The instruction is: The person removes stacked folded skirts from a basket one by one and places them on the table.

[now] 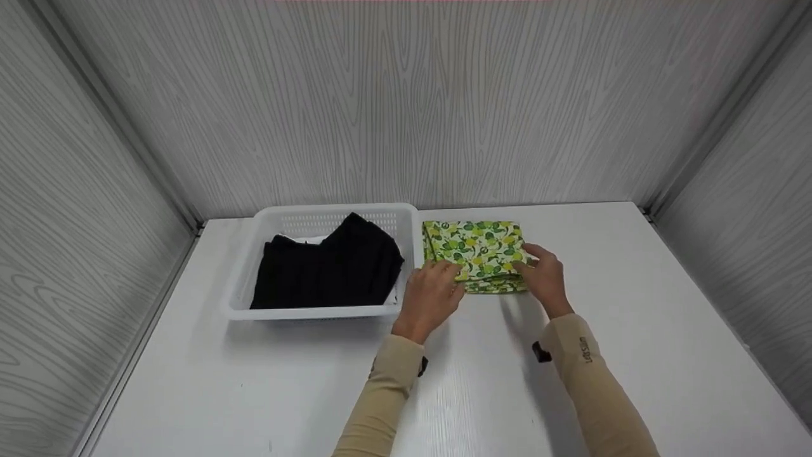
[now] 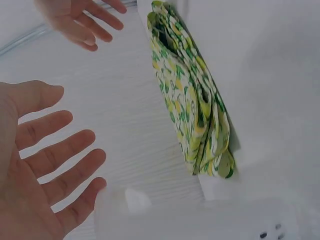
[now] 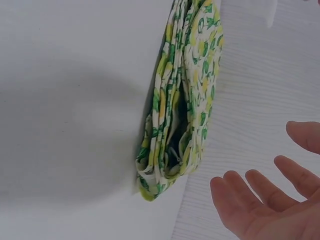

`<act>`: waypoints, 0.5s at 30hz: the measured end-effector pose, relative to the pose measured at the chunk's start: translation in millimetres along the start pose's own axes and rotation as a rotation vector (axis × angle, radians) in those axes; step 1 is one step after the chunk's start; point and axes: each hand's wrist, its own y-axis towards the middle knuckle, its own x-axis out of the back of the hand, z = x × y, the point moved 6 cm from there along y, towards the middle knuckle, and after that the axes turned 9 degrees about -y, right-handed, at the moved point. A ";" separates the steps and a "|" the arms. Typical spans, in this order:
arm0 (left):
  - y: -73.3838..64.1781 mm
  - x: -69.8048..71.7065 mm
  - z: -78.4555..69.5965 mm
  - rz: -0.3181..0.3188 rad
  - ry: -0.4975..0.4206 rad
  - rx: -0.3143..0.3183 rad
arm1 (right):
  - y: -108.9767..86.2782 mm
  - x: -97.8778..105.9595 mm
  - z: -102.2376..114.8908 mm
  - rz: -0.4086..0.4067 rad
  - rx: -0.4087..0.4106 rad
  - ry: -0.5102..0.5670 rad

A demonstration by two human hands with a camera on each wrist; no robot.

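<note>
A folded fabric piece (image 1: pixel 482 244), white with a green and yellow lemon print, lies on the white table right of a basket. My left hand (image 1: pixel 431 293) is over its front left corner in the head view, and my right hand (image 1: pixel 544 277) is at its right edge. Both wrist views show spread fingers with a gap between them and the cloth. Stacked layers show along the front edge of the folded fabric (image 2: pixel 182 100) in the left wrist view. In the right wrist view, the layers part near one end of the fabric (image 3: pixel 200 90).
Just left of the fabric stands a white plastic basket (image 1: pixel 323 313) with perforated sides. Black folded clothing (image 1: pixel 323 276) lies in it, with bits of white showing beneath. Grey wood-grain panels (image 1: pixel 406 108) enclose the table (image 1: pixel 304 393) at the back and both sides.
</note>
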 end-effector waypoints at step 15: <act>-21.1 54.2 58.5 -0.112 0.093 0.087 | -4.6 -10.5 46.3 0.030 0.073 0.061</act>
